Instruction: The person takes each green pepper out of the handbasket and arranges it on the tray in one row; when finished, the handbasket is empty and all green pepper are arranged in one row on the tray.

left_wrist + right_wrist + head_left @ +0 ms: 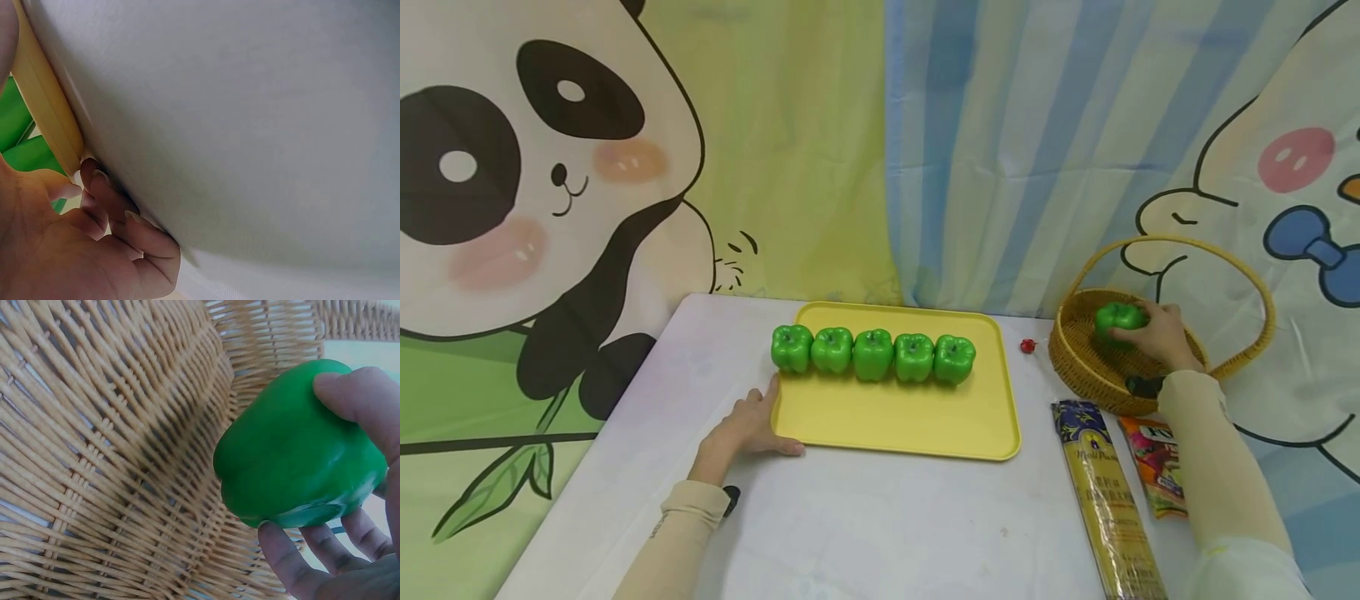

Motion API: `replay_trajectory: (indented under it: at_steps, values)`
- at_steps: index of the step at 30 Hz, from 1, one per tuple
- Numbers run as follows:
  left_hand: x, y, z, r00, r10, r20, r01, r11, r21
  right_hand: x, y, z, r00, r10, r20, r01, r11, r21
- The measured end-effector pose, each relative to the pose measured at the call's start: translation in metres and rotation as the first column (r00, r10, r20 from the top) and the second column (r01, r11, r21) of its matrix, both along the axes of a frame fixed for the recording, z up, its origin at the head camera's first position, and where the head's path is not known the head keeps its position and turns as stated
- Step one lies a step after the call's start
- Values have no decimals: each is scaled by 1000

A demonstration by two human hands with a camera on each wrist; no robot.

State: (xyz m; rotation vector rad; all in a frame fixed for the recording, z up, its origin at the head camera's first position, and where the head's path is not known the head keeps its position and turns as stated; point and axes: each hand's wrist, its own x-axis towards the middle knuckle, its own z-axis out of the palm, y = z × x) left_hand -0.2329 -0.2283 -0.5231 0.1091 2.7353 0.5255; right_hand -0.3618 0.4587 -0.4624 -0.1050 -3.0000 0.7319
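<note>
In the head view my right hand (1161, 336) holds a green bell pepper (1115, 321) inside the wicker basket (1071, 367). The right wrist view shows the thumb on one side of that pepper (294, 450) and fingertips on the other, with the woven wall (125, 444) beside it. My left hand (748, 425) grips the near left corner of the yellow tray (895, 417), thumb at the front edge. Its fingers curl by the tray's rim (53, 106) in the left wrist view. Several green bell peppers (873, 355) stand in a row across the tray.
Right of the tray lies a small red object (1027, 346). A long yellow noodle packet (1105, 500) and an orange-red packet (1157, 467) lie in front of the basket, the latter partly behind my right arm. The basket's handle (1187, 242) arches above it. Printed curtains (805, 167) hang behind the white table (887, 525).
</note>
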Motion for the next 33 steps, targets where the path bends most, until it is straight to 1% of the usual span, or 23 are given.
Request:
replay_trajectory:
  at_steps: [4,8,11,17,19,22,26,29,33]
  values:
    - [0,0,0,1000,-1,-2,1,1000,0,5,-6,4,999,-2,-40,1,1000,-24]
    - [0,0,0,1000,6,7,-6,1000,-4,11,-12,10,996,14,-87,-17,999,-45]
    - [0,0,1,1000,8,10,-8,1000,-7,16,-17,14,995,25,-96,-33,996,-77]
    - [-1,-1,1,1000,8,18,-8,1000,-12,28,-30,20,994,17,-104,-31,990,-135]
    - [-1,-1,0,1000,9,18,-8,1000,-11,33,-37,23,991,22,-129,-40,989,-141]
    - [-1,-1,0,1000,8,19,-7,1000,-12,43,-49,28,984,48,-171,-73,987,-142]
    - [-1,0,0,1000,11,26,-10,1000,-17,55,-69,37,967,111,-230,-145,980,-138]
    - [0,1,2,999,17,32,-17,1000,-15,60,-84,41,950,161,-267,-201,971,-132]
    - [0,2,4,999,20,34,-20,1000,-3,63,-100,40,935,221,-278,-268,952,-147]
